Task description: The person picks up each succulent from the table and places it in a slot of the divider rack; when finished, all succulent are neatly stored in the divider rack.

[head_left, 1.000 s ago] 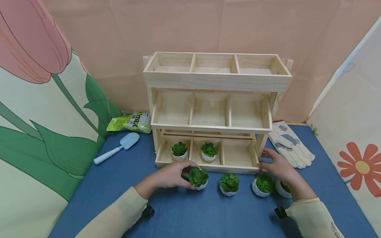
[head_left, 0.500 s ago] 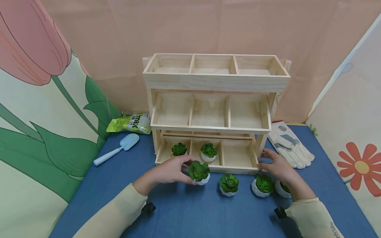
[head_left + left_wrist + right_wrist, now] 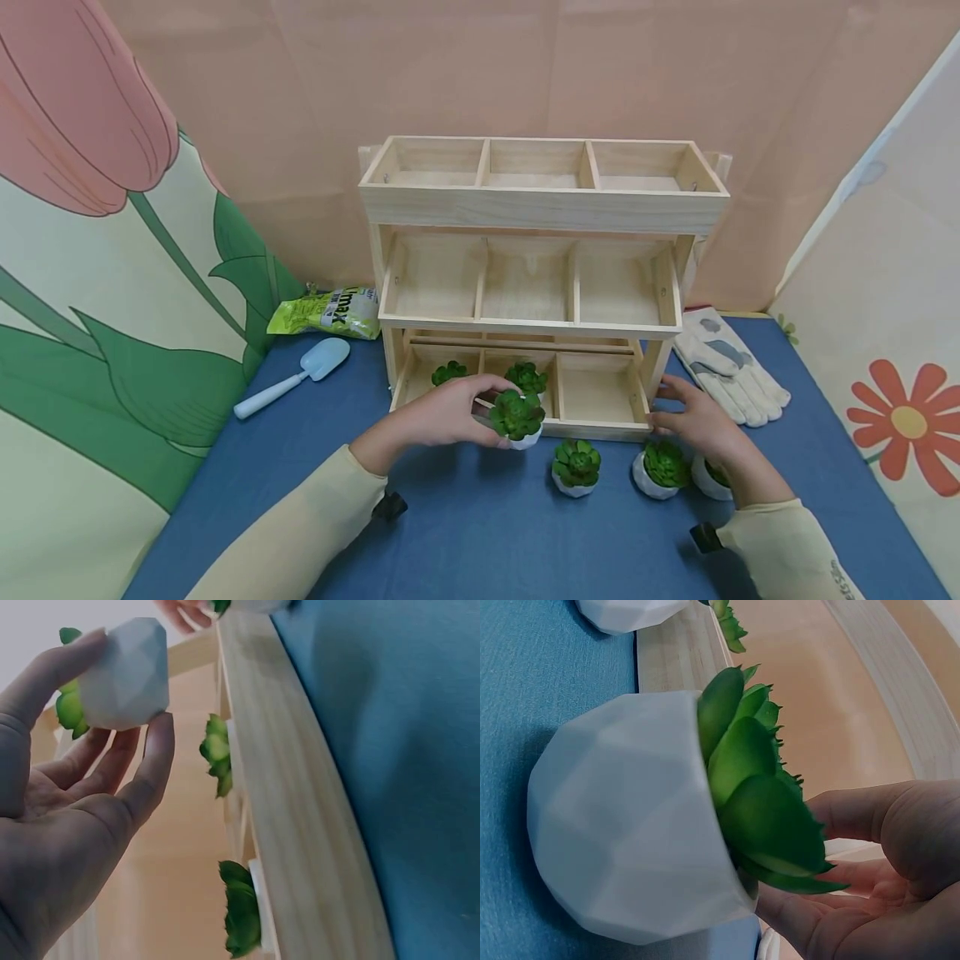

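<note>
My left hand (image 3: 453, 412) pinches a potted succulent (image 3: 517, 415) by its white faceted pot (image 3: 127, 675), raised before the bottom tier of a three-tier wooden shelf (image 3: 543, 208). Behind it, one succulent (image 3: 448, 372) sits in that tier's left compartment, partly hidden by the hand, and another (image 3: 528, 377) in the middle one. My right hand (image 3: 697, 421) grips the bottom tier's right end; its contact is hidden in the right wrist view. On the table near it stand a succulent (image 3: 660, 468) and another (image 3: 716, 479) partly under the wrist. One more succulent (image 3: 576, 467) stands between the hands.
A light blue trowel (image 3: 300, 375) and a green bag (image 3: 326, 312) lie left of the shelf. White gloves (image 3: 731, 367) lie to its right on the blue tablecloth (image 3: 510, 542). Printed cloth surrounds the table at the back and sides.
My left hand has lifted the succulent and carried it right and toward the shelf, now overlapping the front of the bottom tier. The right hand has stayed at the shelf's end.
</note>
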The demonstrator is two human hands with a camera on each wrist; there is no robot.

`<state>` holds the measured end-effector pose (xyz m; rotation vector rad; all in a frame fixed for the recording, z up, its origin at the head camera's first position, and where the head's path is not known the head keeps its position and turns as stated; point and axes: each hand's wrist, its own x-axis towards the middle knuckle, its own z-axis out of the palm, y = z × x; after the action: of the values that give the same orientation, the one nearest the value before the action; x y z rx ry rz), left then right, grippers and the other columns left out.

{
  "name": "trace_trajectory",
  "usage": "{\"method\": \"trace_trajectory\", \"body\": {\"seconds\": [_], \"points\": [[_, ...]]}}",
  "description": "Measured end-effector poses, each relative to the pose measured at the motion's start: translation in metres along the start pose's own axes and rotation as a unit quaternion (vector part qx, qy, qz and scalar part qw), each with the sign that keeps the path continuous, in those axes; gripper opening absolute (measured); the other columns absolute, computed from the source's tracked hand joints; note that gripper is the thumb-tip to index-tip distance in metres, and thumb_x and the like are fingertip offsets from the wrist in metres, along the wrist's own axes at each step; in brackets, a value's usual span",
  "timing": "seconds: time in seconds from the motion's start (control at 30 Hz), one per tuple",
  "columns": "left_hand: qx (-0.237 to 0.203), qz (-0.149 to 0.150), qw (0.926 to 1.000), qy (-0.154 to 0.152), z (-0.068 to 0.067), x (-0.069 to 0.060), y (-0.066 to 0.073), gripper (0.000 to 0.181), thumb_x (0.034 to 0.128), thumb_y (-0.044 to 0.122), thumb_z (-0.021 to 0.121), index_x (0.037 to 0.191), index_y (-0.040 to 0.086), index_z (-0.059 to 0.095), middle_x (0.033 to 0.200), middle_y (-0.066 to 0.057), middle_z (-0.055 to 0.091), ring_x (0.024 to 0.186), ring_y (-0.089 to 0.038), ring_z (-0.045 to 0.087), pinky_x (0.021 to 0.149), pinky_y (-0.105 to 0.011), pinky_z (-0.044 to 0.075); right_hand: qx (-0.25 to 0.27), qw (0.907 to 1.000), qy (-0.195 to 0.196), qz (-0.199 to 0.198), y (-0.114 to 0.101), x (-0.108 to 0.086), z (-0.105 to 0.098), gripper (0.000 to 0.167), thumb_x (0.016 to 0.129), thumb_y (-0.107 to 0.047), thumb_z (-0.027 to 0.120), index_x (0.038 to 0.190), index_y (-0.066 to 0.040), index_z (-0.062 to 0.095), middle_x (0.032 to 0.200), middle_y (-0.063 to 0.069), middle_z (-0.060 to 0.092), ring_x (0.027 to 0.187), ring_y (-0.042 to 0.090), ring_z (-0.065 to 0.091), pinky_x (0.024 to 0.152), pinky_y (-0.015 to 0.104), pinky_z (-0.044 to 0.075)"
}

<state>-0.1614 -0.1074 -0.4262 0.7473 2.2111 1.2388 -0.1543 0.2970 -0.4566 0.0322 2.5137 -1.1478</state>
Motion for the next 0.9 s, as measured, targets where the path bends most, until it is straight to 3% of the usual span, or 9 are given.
{"method": "trace_trajectory", "body": {"seconds": [0.2,0.47,0.67,0.9], "points": [[0.002,0.008,1.0,-0.001,-0.001,0.016,0.012,0.066,0.0866,0.023,0.089,0.146,0.017,0.06,0.137,-0.003,0.068,0.125,-0.019,0.069,0.104,-0.036,0.059,0.0,1.0,0.001,-0.003,0.001,0.0,-0.001,0.088,0.102,-0.018,0.071,0.169,0.005,0.017,0.161,0.039,0.039,0.136,0.051,0.057,0.105,0.064,0.053],[0.025,0.014,0.9996,0.0,0.001,0.036,0.023,0.066,0.088,0.026,0.089,0.147,0.019,0.06,0.132,0.0,0.07,0.122,-0.018,0.069,0.103,-0.034,0.058,0.005,0.9999,0.01,0.002,0.002,0.003,0.003,0.087,0.101,-0.015,0.072,0.167,0.006,0.019,0.159,0.041,0.04,0.13,0.047,0.064,0.092,0.044,0.063],[0.015,0.006,0.9999,-0.005,0.004,0.055,0.028,0.07,0.088,0.026,0.089,0.15,0.018,0.057,0.133,-0.005,0.068,0.116,-0.018,0.072,0.097,-0.032,0.059,0.0,1.0,0.008,0.003,0.0,0.001,0.003,0.087,0.101,-0.016,0.072,0.167,0.006,0.02,0.159,0.04,0.042,0.129,0.046,0.065,0.094,0.048,0.062],[0.044,0.003,0.999,-0.008,0.012,0.082,0.034,0.075,0.0877,0.027,0.088,0.154,0.015,0.055,0.132,-0.007,0.068,0.111,-0.014,0.07,0.095,-0.029,0.058,0.0,0.9999,0.009,0.007,0.0,0.002,0.002,0.087,0.102,-0.016,0.071,0.167,0.006,0.019,0.16,0.04,0.041,0.129,0.045,0.065,0.094,0.047,0.062]]}}
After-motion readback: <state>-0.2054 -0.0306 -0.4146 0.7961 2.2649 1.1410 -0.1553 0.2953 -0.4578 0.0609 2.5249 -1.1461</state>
